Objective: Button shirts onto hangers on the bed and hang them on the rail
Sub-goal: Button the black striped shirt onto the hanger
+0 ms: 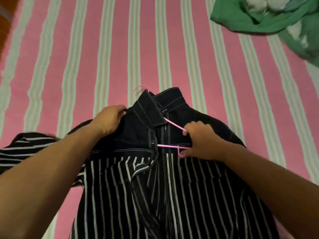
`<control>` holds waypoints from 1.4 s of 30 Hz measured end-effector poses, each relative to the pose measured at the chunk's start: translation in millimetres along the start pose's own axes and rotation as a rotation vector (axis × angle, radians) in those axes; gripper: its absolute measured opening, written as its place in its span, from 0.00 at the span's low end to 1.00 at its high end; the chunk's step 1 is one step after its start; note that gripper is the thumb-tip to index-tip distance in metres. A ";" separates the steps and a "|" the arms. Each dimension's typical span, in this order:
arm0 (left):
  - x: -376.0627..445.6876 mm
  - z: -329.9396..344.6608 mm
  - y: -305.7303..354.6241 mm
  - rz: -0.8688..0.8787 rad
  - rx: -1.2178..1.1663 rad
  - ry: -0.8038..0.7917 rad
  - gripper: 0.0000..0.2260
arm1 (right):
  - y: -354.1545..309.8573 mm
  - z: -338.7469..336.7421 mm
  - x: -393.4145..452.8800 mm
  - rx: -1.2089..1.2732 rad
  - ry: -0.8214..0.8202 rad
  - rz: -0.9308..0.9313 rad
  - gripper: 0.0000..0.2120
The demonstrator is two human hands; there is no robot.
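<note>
Head view looks straight down onto the bed (120,49), its sheet striped pink and pale cream, and a black shirt (131,195) with white stripes lies spread across it, collar pointing away from the person. The shirt's yoke and collar are plain black with white stitching, and the front placket runs down the middle, open at the top. A pink hanger (170,146) sits inside the shirt: its hook pokes out past the collar at the far end, and one thin arm plus the crossbar show through the open front.

Left hand (107,120) is over on the shirt's left shoulder, fingers curled down and gripping the dark fabric just beside the collar. Right hand (201,141) is at the right front panel, fingers bent and pinching the placket edge, right up against the pink hanger bars; the fingers touch the hanger's arm and the small hook on the crossbar. Both forearms reach in from the bottom corners of the frame.

Up in the far right corner, well apart from the shirt, a green garment (269,21) lies crumpled on the bed with some white cloth (259,4) bunched in it.
</note>
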State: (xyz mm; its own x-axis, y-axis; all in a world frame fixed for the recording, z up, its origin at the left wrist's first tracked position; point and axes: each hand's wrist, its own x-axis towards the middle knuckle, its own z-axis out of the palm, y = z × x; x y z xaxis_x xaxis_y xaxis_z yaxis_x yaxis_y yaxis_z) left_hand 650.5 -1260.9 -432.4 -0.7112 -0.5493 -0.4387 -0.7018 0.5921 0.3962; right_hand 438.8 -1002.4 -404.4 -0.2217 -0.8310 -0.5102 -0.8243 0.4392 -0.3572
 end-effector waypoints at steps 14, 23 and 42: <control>-45.8 -35.6 -38.2 0.255 -0.153 0.176 0.10 | -79.4 -36.4 112.6 0.235 -0.204 0.358 0.25; -42.8 -42.3 -32.3 0.210 -0.122 0.176 0.12 | -37.6 -36.1 101.5 0.144 0.066 0.519 0.09; 31.1 -34.6 27.0 0.002 -0.203 0.453 0.12 | -74.8 -37.8 53.1 0.815 0.084 0.249 0.25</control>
State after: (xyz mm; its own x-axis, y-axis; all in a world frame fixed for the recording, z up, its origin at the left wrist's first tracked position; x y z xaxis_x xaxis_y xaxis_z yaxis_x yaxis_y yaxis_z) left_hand 608.0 -1282.4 -407.4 -0.6274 -0.7763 -0.0607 -0.6624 0.4911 0.5656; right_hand 469.0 -1092.2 -375.2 -0.4115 -0.6860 -0.6001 -0.1218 0.6939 -0.7096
